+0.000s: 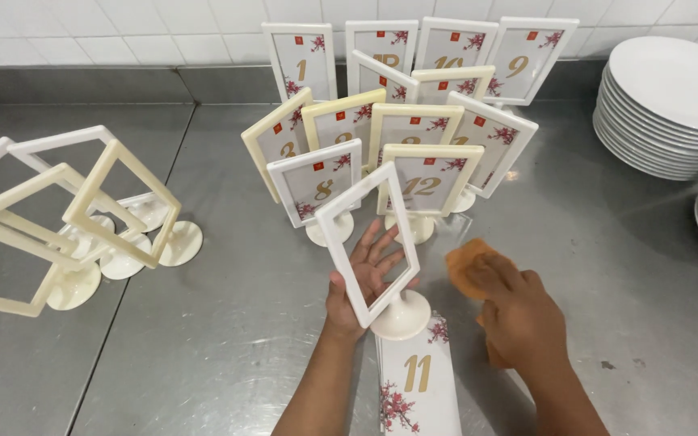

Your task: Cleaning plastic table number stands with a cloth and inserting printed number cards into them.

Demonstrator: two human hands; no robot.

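My left hand grips the edge of an empty white stand-up frame, its fingers spread behind the clear window. The frame stands on its round base on the steel counter. My right hand presses an orange cloth on the counter just right of the frame. A white card with a gold number and red blossoms lies flat in front of the base, between my forearms.
Behind stand several white and cream frames holding numbered cards. At the left is a cluster of empty cream and white frames. Stacks of white plates sit at the right. A tiled wall backs the counter.
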